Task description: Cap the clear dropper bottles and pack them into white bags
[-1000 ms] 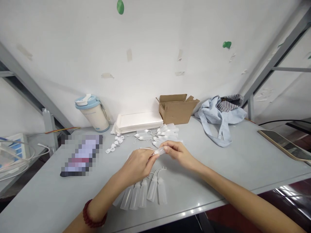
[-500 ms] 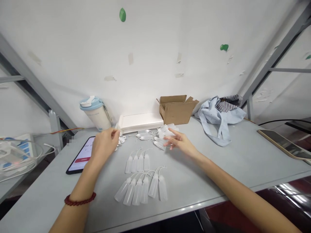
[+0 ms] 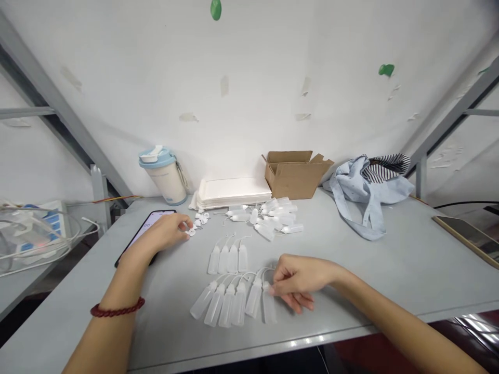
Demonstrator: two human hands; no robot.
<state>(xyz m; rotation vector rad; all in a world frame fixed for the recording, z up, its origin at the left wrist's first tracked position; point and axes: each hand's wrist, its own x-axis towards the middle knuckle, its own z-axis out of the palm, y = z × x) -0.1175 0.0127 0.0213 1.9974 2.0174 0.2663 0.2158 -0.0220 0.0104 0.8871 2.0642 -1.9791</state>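
Small translucent squeeze bottles with thin bent nozzles lie in two rows, a back row (image 3: pixel 227 258) and a front row (image 3: pixel 226 306). At the right end of the front row, my right hand (image 3: pixel 294 283) is closed, thumb and forefinger at the side of the last bottle (image 3: pixel 269 306) near its neck. My left hand (image 3: pixel 171 231) bends over the phone, fingertips pinched on a small white cap (image 3: pixel 192 232) at the near end of a little pile of caps (image 3: pixel 200 218). A heap of loose bottles (image 3: pixel 275 214) lies farther back.
A stack of white trays (image 3: pixel 234 188) and an open cardboard box (image 3: pixel 294 179) stand by the wall. A tumbler (image 3: pixel 166 179) and a lit phone (image 3: pixel 134 244) are left. A blue cloth bag (image 3: pixel 362 197) and another phone (image 3: pixel 468 236) lie right. Cables (image 3: pixel 35 244) clutter the far left.
My right hand has come from the loose heap toward me, to the front row's right end. My left hand has lowered to the white caps. The view has shifted slightly.
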